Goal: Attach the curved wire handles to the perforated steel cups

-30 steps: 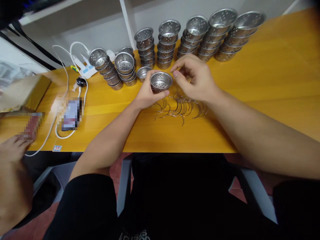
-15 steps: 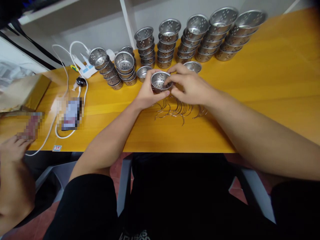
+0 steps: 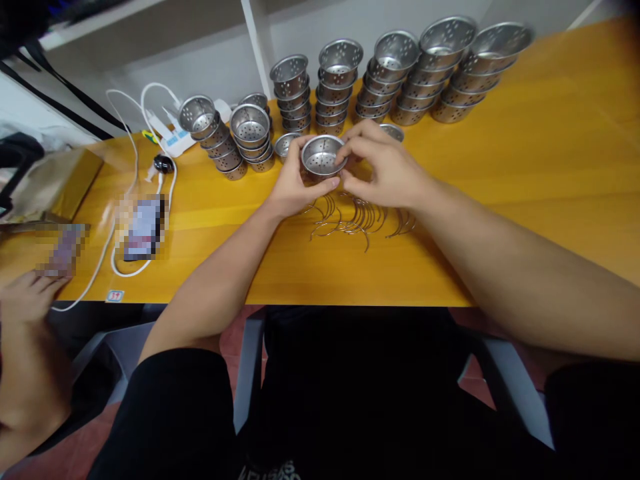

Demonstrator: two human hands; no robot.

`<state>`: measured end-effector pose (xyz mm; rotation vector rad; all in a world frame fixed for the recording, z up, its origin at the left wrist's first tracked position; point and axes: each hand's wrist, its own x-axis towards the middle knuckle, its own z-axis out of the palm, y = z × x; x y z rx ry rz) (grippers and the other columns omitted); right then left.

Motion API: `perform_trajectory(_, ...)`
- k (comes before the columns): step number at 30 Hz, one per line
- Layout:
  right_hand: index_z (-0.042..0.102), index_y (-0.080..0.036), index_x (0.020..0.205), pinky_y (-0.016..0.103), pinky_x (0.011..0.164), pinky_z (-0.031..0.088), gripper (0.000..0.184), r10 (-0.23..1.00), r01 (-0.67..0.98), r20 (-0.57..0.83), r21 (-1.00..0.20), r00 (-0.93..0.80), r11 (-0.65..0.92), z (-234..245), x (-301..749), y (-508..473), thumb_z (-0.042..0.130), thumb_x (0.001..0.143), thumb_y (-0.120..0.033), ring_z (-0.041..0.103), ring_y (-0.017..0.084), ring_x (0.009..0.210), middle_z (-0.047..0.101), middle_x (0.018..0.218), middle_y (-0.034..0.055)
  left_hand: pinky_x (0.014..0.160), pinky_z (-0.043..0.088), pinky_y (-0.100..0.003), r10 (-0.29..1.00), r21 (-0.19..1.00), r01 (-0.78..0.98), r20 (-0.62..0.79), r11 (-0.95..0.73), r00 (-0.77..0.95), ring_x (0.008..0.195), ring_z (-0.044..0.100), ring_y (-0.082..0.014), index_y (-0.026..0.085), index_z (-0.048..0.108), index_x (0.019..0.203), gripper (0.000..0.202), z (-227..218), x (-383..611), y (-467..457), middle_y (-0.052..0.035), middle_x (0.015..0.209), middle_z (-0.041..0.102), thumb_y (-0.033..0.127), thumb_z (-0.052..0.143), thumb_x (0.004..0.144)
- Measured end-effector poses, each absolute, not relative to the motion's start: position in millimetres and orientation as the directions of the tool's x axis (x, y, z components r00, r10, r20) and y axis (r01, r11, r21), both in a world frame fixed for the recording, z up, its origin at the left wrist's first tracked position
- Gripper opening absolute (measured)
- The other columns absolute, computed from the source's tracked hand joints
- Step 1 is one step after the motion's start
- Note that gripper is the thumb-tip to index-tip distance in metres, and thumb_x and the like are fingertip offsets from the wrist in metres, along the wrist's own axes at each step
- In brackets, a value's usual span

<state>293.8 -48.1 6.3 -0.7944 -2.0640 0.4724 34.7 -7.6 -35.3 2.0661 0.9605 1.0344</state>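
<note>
A perforated metal cup [image 3: 321, 157] is held above the table with its open top facing me. My left hand [image 3: 293, 179] is closed around its left side, the thumb along the near edge. On the cup's right side, my right hand [image 3: 377, 163] grips the rim, its index finger over the edge and its thumb close to the near wall. Whether it also pinches something small is hidden. Thin curved metal wires [image 3: 363, 217] lie loose on the table below both hands. A small perforated cup [image 3: 287, 145] stands just behind my left hand, and another cup [image 3: 393, 132] shows partly behind my right.
Several stacks of perforated cups [image 3: 333, 93] line the back of the yellow table [image 3: 555, 147]. To the left are a power strip [image 3: 179, 141], white cables, a phone [image 3: 143, 230] and a cardboard box [image 3: 55, 183]. Another person's hand [image 3: 30, 297] rests at the far left.
The cup has tipped and risen slightly, showing more of its inside. My right index finger has drawn back from inside it to the rim. A dark object has appeared at the far left.
</note>
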Motion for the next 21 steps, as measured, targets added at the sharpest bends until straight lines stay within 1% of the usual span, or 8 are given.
perform_trajectory(3,0.085,-0.04,0.122,0.079,0.128,0.062,0.027,0.687,0.376,0.619,-0.575,-0.379,0.726,7,298,-45,0.099,0.101,-0.052,0.071,0.05,0.142,0.078,0.149,0.0123,0.135,0.067,-0.055,0.855,0.764,0.404,0.372,-0.503,0.361,0.16,0.072,-0.0401,0.033,0.045,0.187,0.111,-31,26,-5,-0.0198,0.186,0.055,0.065,0.108,0.101)
perform_trajectory(6,0.086,-0.038,0.119,0.078,0.126,0.063,0.021,0.642,0.413,0.686,-0.504,-0.343,0.759,7,300,-42,0.095,0.105,-0.05,0.071,0.05,0.142,0.076,0.147,0.0166,0.138,0.064,-0.058,0.889,0.727,0.513,0.346,-0.455,0.299,0.157,0.075,-0.0417,0.03,0.052,0.183,0.102,-29,14,-2,-0.0212,0.191,0.05,0.05,0.109,0.101)
perform_trajectory(8,0.086,-0.04,0.12,0.076,0.129,0.062,0.018,0.641,0.429,0.692,-0.495,-0.332,0.756,8,302,-42,0.092,0.11,-0.053,0.069,0.048,0.145,0.076,0.149,0.0158,0.145,0.059,-0.059,0.907,0.696,0.582,0.312,-0.42,0.282,0.163,0.072,-0.0439,0.025,0.056,0.179,0.093,-28,9,-2,-0.0235,0.189,0.054,0.037,0.105,0.101)
perform_trajectory(11,0.086,-0.047,0.123,0.074,0.137,0.058,0.02,0.704,0.43,0.627,-0.563,-0.334,0.706,12,303,-46,0.09,0.113,-0.063,0.063,0.048,0.155,0.079,0.147,0.0113,0.153,0.051,-0.062,0.92,0.648,0.653,0.259,-0.392,0.295,0.168,0.069,-0.0463,0.016,0.061,0.171,0.082,-24,6,-6,-0.0263,0.18,0.063,0.027,0.101,0.101)
perform_trajectory(14,0.086,-0.052,0.129,0.074,0.137,0.058,0.025,0.731,0.434,0.596,-0.591,-0.333,0.68,12,305,-46,0.09,0.112,-0.07,0.059,0.05,0.161,0.083,0.135,0.0107,0.152,0.051,-0.061,0.915,0.626,0.668,0.253,-0.403,0.315,0.163,0.073,-0.044,0.016,0.067,0.163,0.07,-21,9,-7,-0.0239,0.172,0.069,0.021,0.098,0.1)
perform_trajectory(17,0.084,-0.05,0.133,0.074,0.132,0.061,0.033,0.72,0.441,0.626,-0.578,-0.299,0.686,4,308,-40,0.092,0.11,-0.071,0.062,0.051,0.159,0.082,0.133,0.0108,0.141,0.062,-0.059,0.89,0.621,0.639,0.286,-0.454,0.355,0.152,0.078,-0.0402,0.017,0.071,0.156,0.059,-22,11,-6,-0.0209,0.162,0.075,0.017,0.095,0.102)
perform_trajectory(19,0.083,-0.046,0.133,0.073,0.126,0.063,0.037,0.708,0.439,0.651,-0.571,-0.272,0.694,-3,310,-34,0.092,0.109,-0.072,0.066,0.051,0.151,0.081,0.136,0.0119,0.135,0.066,-0.057,0.87,0.633,0.601,0.304,-0.488,0.387,0.147,0.078,-0.0373,0.019,0.072,0.154,0.052,-24,12,-4,-0.0181,0.158,0.077,0.022,0.093,0.107)
perform_trajectory(21,0.083,-0.044,0.132,0.07,0.122,0.064,0.037,0.709,0.446,0.662,-0.572,-0.243,0.688,-9,311,-29,0.088,0.111,-0.074,0.068,0.049,0.143,0.081,0.137,0.0125,0.137,0.064,-0.057,0.855,0.643,0.569,0.321,-0.512,0.406,0.15,0.076,-0.0362,0.021,0.071,0.155,0.049,-26,11,-3,-0.0159,0.16,0.076,0.03,0.093,0.112)
